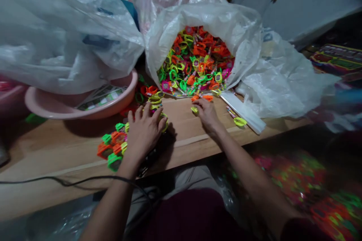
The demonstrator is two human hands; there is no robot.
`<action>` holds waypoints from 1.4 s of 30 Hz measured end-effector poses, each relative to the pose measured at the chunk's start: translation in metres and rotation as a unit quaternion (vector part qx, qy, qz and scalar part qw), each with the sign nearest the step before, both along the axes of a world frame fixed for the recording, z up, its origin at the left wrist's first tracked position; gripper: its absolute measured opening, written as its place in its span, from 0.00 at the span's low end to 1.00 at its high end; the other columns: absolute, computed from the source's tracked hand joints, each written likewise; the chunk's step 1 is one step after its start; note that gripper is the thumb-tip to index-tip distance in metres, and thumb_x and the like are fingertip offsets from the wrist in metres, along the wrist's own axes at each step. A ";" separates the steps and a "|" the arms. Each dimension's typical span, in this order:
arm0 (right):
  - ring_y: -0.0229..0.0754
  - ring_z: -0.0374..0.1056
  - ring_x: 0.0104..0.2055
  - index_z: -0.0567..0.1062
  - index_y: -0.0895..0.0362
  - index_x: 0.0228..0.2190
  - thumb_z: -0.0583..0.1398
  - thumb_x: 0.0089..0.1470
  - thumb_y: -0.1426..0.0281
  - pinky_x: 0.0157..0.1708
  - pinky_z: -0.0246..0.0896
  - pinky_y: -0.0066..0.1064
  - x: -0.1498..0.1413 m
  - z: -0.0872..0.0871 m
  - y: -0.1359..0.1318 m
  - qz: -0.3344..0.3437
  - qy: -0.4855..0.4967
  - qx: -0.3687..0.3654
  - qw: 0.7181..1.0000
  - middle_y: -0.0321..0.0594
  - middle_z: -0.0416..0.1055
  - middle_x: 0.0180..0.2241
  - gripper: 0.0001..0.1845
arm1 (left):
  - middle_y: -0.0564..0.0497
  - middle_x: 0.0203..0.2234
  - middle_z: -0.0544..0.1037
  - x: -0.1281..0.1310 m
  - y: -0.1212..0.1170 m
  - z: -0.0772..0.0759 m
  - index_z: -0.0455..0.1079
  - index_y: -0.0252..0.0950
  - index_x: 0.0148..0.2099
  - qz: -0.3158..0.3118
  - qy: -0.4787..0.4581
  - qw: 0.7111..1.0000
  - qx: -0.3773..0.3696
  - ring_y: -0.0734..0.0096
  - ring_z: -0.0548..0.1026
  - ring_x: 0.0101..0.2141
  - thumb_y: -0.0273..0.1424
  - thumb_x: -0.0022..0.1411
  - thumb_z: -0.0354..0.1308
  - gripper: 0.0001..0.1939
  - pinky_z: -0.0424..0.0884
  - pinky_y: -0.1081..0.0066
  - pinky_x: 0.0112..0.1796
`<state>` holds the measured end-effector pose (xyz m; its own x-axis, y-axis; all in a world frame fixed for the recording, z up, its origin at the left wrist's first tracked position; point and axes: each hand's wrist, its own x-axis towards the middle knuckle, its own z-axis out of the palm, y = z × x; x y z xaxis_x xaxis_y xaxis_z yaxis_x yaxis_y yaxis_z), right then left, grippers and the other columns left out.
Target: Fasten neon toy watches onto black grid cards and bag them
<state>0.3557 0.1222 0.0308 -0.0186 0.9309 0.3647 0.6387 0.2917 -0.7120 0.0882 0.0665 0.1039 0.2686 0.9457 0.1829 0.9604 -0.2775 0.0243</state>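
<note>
My left hand [144, 131] lies with fingers spread over a pile of bright plastic toy watches [115, 141] on the wooden table. Green, orange and yellow pieces show around its fingers; its palm hides others. My right hand [208, 116] pinches a small yellow toy watch [194, 110] in front of an open clear plastic bag [246, 49]. Inside that bag is a heap of similar toy watches [198, 62], some with small striped tubes. Orange pieces [204, 98] lie at the bag's mouth, just beyond my right fingers.
On the left stands a pink basin [51, 107] holding printed sheets, under a large plastic bag [56, 41]. A white flat strip [243, 113] and a yellow toy watch [240, 121] lie to the right. A black cable [65, 183] crosses the table's front. More bright pieces [299, 173] are below at right.
</note>
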 end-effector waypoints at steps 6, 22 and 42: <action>0.54 0.70 0.47 0.84 0.61 0.41 0.59 0.60 0.68 0.52 0.67 0.46 0.035 -0.017 0.008 -0.014 -0.149 -0.074 0.986 0.54 0.75 0.42 0.15 | 0.39 0.75 0.62 -0.024 -0.007 0.018 0.66 0.38 0.72 0.014 -0.143 0.989 0.018 0.41 0.53 0.76 0.45 0.77 0.47 0.29 0.47 0.35 0.73; 0.41 0.74 0.34 0.78 0.56 0.45 0.55 0.64 0.71 0.38 0.75 0.34 -0.164 -0.016 -0.137 0.327 0.254 -0.284 0.865 0.41 0.79 0.36 0.13 | 0.44 0.71 0.69 -0.103 -0.066 -0.033 0.69 0.39 0.69 0.025 -0.258 0.966 0.018 0.54 0.52 0.75 0.46 0.79 0.41 0.29 0.51 0.47 0.74; 0.43 0.76 0.42 0.79 0.58 0.44 0.58 0.69 0.71 0.45 0.71 0.31 -0.143 -0.011 -0.090 0.450 -0.046 -0.032 0.891 0.46 0.81 0.40 0.09 | 0.45 0.68 0.71 -0.112 -0.057 -0.045 0.68 0.49 0.70 -0.008 -0.254 0.965 0.061 0.42 0.56 0.73 0.46 0.72 0.55 0.27 0.53 0.36 0.71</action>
<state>0.2130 0.0327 0.0200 -0.7957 0.5427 0.2692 0.2228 0.6754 -0.7030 -0.0239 0.0099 0.0586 0.1295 0.9056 0.4040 0.8291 -0.3223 0.4568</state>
